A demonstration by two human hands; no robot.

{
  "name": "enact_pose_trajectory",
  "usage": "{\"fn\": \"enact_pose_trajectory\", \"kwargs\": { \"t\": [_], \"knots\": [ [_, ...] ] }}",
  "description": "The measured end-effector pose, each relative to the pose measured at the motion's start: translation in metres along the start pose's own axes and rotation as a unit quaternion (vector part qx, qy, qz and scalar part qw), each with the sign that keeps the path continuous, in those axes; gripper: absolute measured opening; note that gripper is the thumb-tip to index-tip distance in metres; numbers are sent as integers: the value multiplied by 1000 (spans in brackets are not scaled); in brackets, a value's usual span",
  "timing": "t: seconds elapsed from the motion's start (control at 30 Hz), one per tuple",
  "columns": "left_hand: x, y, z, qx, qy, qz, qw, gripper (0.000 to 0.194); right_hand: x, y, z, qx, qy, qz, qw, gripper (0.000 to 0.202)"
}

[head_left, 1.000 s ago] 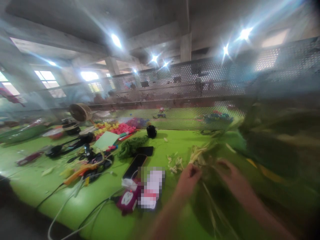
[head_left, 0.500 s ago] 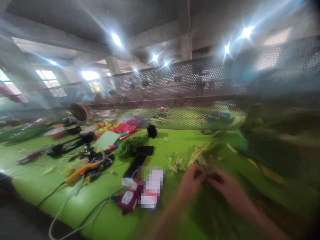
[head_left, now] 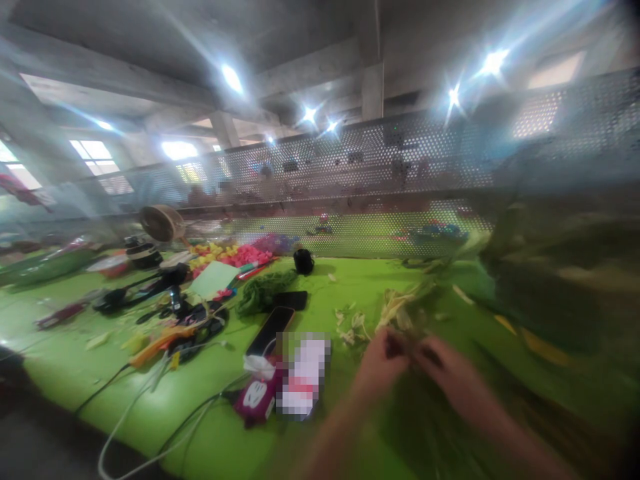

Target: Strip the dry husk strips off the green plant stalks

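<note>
Over the right part of the green table, my left hand point(head_left: 384, 363) is closed with fingers curled in a pinch. Close beside it my right hand point(head_left: 443, 365) pinches too, its fingertips almost meeting those of the left. What they hold is too small and blurred to make out. Just beyond the fingers lies a bunch of pale yellow petal-like pieces point(head_left: 397, 307), close to my left hand. Smaller pale yellow scraps point(head_left: 355, 323) are scattered to its left.
Left of my hands lie a pixelated phone point(head_left: 303, 377), a purple tissue pack point(head_left: 257, 399) and a dark phone point(head_left: 271, 330). An orange glue gun point(head_left: 163, 343) has cables trailing over the table edge. A perforated metal screen point(head_left: 345, 180) stands behind; a large dark green bag-like mass point(head_left: 545, 287) is at right.
My hands have shifted very slightly, with the fingertips a little farther apart. Everything on the table looks the same.
</note>
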State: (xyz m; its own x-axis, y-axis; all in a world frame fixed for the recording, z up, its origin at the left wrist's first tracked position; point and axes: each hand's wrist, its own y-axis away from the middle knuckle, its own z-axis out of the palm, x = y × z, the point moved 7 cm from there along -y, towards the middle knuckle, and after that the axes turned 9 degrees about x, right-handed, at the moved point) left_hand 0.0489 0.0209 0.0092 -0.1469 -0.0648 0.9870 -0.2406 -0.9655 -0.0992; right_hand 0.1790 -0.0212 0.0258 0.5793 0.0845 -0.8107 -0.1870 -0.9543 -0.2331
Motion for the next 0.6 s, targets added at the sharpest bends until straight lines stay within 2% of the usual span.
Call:
{"fn": "enact_pose_trajectory", "kwargs": {
  "t": [0.2,0.3,0.43,0.6],
  "knots": [
    [-2,-3,-4,25,-11,3,1000,22,4,2,5,-21,-19,28,999,19],
    [7,-1,-7,49,-74,44,995,19,2,3,8,-43,-35,38,998,20],
    [21,4,-4,45,-140,95,985,16,6,1,8,-45,-72,51,995,21],
    [30,9,-6,63,-162,94,980,12,9,-3,7,-25,-53,11,998,20]
  ]
}}
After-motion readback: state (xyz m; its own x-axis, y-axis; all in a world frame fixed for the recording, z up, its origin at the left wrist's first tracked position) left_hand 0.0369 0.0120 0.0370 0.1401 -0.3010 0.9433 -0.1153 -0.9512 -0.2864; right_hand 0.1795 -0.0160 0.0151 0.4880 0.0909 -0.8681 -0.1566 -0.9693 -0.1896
